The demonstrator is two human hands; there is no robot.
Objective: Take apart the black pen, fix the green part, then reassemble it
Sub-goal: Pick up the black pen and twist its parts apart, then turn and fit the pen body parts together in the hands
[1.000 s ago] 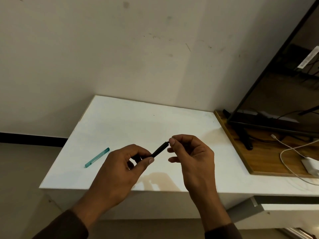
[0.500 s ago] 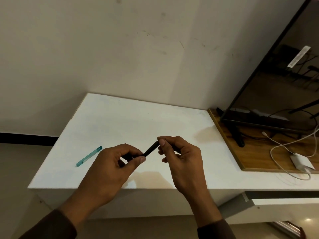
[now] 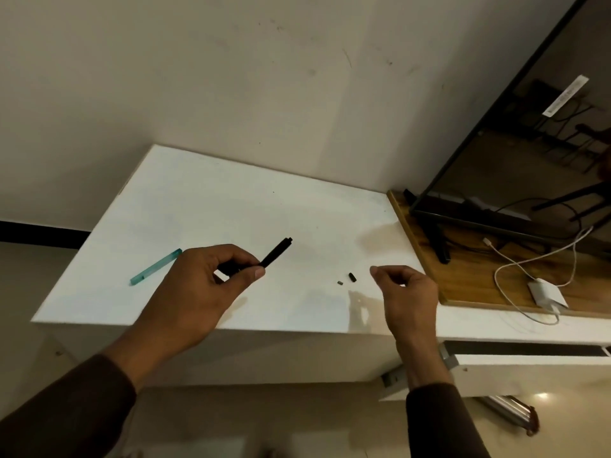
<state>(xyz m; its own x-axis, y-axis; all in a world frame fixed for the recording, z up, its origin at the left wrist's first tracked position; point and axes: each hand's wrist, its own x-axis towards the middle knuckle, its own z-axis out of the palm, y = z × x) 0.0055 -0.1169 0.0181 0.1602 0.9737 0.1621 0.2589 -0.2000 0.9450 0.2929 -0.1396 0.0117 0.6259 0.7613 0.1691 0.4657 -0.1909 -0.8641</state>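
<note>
My left hand (image 3: 201,289) grips the black pen barrel (image 3: 276,252) by its lower end, and the barrel points up and to the right above the white table (image 3: 205,206). Its far end is bare, with a narrow stub showing. Two small dark pieces lie on the table to the right: a black end cap (image 3: 352,277) and a tinier grey bit (image 3: 340,282). My right hand (image 3: 406,292) hovers just right of them, fingers loosely curled, holding nothing. A translucent green tube (image 3: 155,267) lies on the table to the left of my left hand.
A wooden board (image 3: 463,276) adjoins the table's right side and carries a black TV screen (image 3: 529,153) on a stand, a white charger (image 3: 545,294) and a white cable (image 3: 515,259). A wall rises behind the table. The near table edge drops to the floor.
My right hand left the pen's tip and moved right and down. Two small dark pieces now lie on the table near it. My left hand still holds the barrel.
</note>
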